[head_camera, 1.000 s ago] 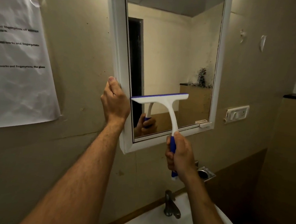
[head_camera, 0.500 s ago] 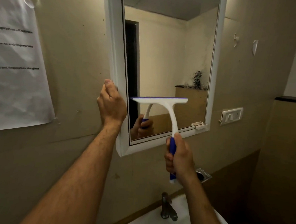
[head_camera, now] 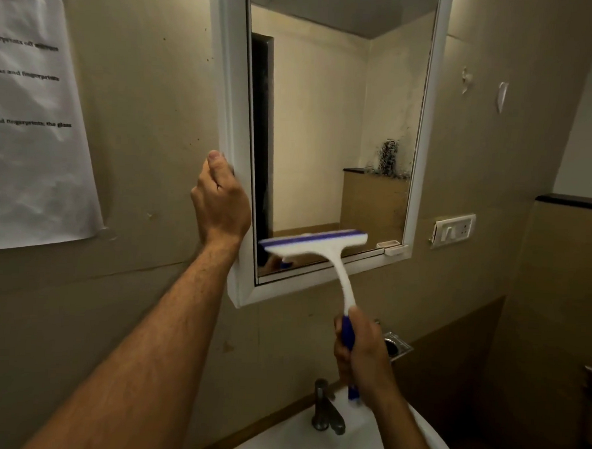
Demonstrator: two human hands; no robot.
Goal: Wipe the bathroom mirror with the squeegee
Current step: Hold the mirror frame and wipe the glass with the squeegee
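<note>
Right hand point(head_camera: 363, 355) clenched on squeegee point(head_camera: 315, 246) low on mirror point(head_camera: 334, 130) near bottom frame, left hand point(head_camera: 220, 203) gripping frame's left edge; stroke seemingly nearly finished, smudges at right side left to wipe.

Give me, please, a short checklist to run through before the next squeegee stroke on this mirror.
1. Right hand grips the squeegee handle: ok.
2. Left hand steadies the mirror frame: ok.
3. Blade flat on the glass: cannot tell, blurred.
4. Blade at the top for a fresh stroke: not ok, it sits near the bottom edge.
5. Dark specks at the glass's right side gone: not ok.
</note>
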